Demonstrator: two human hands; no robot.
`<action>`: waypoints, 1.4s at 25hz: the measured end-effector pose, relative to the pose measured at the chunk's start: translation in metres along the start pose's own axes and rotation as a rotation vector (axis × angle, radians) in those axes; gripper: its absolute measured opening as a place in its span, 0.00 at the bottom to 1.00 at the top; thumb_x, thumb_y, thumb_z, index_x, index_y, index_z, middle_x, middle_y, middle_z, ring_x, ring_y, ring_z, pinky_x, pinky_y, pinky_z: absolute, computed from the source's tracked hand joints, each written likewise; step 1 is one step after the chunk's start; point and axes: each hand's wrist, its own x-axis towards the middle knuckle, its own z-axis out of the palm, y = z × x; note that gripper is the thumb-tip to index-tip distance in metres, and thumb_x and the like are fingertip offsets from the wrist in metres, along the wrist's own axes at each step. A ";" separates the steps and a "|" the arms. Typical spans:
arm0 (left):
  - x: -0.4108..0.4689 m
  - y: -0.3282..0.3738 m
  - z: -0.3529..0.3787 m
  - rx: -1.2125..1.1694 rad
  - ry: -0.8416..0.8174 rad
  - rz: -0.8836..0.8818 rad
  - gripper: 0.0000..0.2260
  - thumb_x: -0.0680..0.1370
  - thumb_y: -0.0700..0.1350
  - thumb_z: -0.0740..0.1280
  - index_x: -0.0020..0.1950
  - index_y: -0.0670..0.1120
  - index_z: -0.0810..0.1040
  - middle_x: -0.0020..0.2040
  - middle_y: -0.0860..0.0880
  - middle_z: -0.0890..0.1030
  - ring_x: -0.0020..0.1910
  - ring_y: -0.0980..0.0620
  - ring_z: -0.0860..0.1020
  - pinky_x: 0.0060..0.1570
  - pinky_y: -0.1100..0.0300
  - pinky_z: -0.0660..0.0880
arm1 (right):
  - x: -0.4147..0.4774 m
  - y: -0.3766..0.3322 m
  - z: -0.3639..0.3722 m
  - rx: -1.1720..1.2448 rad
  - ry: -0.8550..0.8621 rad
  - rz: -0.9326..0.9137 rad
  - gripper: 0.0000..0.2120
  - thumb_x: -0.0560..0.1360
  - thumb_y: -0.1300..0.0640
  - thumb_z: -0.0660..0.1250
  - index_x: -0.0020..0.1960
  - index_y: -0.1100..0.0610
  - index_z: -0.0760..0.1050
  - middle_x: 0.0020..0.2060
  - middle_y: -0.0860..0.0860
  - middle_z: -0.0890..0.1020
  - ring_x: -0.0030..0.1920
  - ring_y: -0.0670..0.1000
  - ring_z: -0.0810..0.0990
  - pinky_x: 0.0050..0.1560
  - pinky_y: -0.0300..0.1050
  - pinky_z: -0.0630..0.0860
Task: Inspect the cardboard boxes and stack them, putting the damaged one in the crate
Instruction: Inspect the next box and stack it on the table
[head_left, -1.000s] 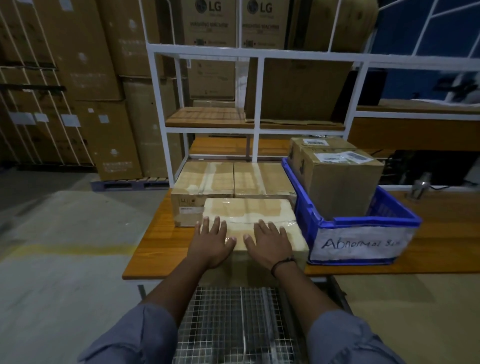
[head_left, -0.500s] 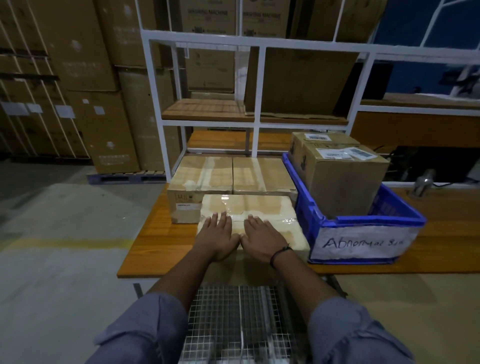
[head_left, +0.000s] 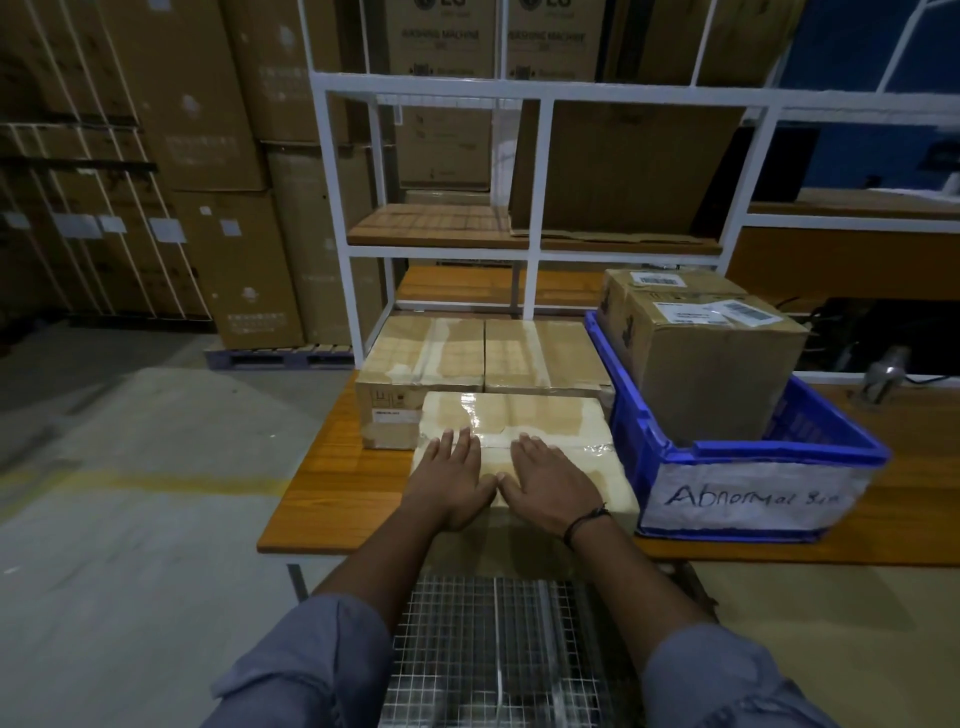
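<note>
- Nearest the viewer, a wire-mesh cart (head_left: 493, 649) sits low in view, between two grey-blue sleeves (head_left: 322, 660) reaching forward.
- The left hand (head_left: 452, 483) and right hand (head_left: 550, 486) lie flat, palms down, on top of the front box (head_left: 545, 421). The fingers are straight and slightly spread, and the thumbs almost meet. Neither hand curls round anything.
- The front box is a low, pale cardboard parcel with glossy clear tape across its lid. It rests at the very near edge of the wooden tabletop (head_left: 332, 483), just beside the crate on the right.
- Close behind it, two taped boxes (head_left: 426, 353) stand side by side, not yet stacked.
- To the right, a blue crate (head_left: 748, 499) carries a handwritten label reading roughly "Abnormal Bin". Two brown boxes (head_left: 717, 374) already stand in it, filling most of it and rising well above its rim.
- Behind the tabletop stands a white shelf frame (head_left: 532, 208). Beyond it, large cartons (head_left: 208, 130) are piled high in dim light.
- Likely risks:
  - Flat palms on slick tape give no real hold, so a pull toward the body could slide the front box off the edge onto the cart.
  - The poor light could hide a dent or tear on the sides.
  - If this box proves damaged, the crowded crate leaves little room, and a box perched on top could tip out.
</note>
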 end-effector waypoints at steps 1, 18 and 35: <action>0.000 0.000 0.000 -0.004 0.002 -0.002 0.34 0.85 0.61 0.44 0.84 0.42 0.43 0.84 0.41 0.42 0.83 0.42 0.41 0.81 0.46 0.43 | 0.000 0.000 0.000 -0.002 0.008 0.015 0.34 0.85 0.40 0.49 0.84 0.59 0.52 0.83 0.56 0.55 0.83 0.53 0.52 0.81 0.50 0.49; -0.001 0.000 0.003 -0.050 0.027 0.003 0.33 0.86 0.60 0.47 0.85 0.43 0.44 0.84 0.42 0.42 0.83 0.44 0.42 0.81 0.48 0.44 | -0.008 0.018 -0.014 0.034 -0.010 -0.073 0.31 0.86 0.41 0.51 0.83 0.57 0.55 0.83 0.54 0.56 0.82 0.50 0.54 0.80 0.45 0.50; -0.010 -0.003 0.009 -0.057 0.022 -0.009 0.32 0.86 0.59 0.47 0.84 0.43 0.43 0.84 0.43 0.42 0.83 0.45 0.41 0.82 0.49 0.44 | -0.009 0.019 -0.003 0.020 -0.078 -0.083 0.34 0.85 0.37 0.47 0.84 0.56 0.50 0.84 0.53 0.51 0.83 0.51 0.48 0.81 0.46 0.47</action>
